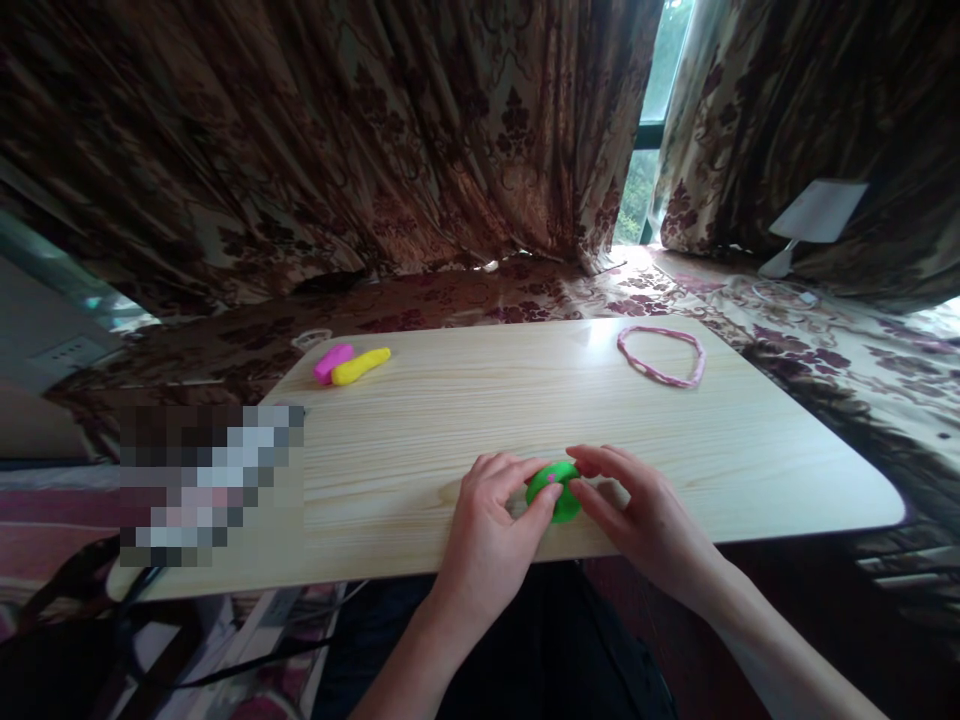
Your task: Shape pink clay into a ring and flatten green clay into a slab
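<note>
A rounded piece of bright green modelling clay (564, 508) sits at the front of the wooden table (450, 420), with a small pink spot on its upper face. My left hand (491, 510) grips it from the left, thumb pressed on top and fingers along the far side. From the right, my right hand (645, 515) has its thumb and fingertips at the clay's edge. Parts of the clay are hidden under the fingers.
At the back left lie a pink block of clay (330, 362) and a yellow clay roll (361, 366), touching. A pink twisted loop (661, 380) lies at the back right. A pixelated object covers the left end. A white lamp (817, 212) stands beyond the table.
</note>
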The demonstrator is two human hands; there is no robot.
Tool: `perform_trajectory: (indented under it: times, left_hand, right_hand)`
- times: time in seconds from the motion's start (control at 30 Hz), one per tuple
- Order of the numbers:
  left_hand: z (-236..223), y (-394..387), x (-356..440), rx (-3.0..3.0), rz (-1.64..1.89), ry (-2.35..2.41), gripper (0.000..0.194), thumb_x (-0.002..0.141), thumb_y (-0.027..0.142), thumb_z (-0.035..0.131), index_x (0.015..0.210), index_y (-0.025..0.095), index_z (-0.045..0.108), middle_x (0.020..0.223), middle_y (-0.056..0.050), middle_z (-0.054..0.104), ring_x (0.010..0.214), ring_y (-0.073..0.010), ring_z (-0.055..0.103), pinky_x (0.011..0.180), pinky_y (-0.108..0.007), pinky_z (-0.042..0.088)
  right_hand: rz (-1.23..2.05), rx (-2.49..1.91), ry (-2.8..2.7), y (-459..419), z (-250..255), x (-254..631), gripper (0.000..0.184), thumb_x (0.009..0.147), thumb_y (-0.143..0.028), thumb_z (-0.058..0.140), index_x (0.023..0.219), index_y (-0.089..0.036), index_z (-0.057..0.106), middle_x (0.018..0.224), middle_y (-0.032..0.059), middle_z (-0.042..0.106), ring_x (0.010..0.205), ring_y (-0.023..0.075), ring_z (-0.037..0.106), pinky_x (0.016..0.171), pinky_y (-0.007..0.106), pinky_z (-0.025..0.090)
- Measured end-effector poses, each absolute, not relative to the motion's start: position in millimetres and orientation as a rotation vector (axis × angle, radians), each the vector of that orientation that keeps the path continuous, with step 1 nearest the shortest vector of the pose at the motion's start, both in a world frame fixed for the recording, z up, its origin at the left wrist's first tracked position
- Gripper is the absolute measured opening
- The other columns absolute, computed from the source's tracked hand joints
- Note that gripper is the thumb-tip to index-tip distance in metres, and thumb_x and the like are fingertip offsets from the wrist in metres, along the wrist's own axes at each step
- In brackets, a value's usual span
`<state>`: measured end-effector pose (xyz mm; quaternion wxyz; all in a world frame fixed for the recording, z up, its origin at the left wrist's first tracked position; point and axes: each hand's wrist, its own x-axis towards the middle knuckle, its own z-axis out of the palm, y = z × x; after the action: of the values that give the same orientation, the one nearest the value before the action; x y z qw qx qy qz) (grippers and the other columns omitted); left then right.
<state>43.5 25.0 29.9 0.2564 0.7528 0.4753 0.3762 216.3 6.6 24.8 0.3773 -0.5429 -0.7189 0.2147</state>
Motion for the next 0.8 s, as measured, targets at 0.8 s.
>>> perform_trajectory:
  times: [0.8]
  left_hand:
    - [41.0, -4.4, 30.4, 1.234, 0.938, 1.064, 0.033, 0.086, 0.036, 0.056, 0.114, 0.020, 0.063, 0.097, -0.005, 0.069, 0.088, -0.0199, 0.062, 0.075, -0.028, 0.051]
  right_hand:
    - [0.950, -1.240, -1.739, -17.2, 35.4, 199.8, 0.036, 0.086, -0.025, 0.056, 0.122, -0.025, 0.053, 0.098, 0.0037, 0.064, 0.082, 0.0166, 0.061, 0.071, 0.031, 0.053]
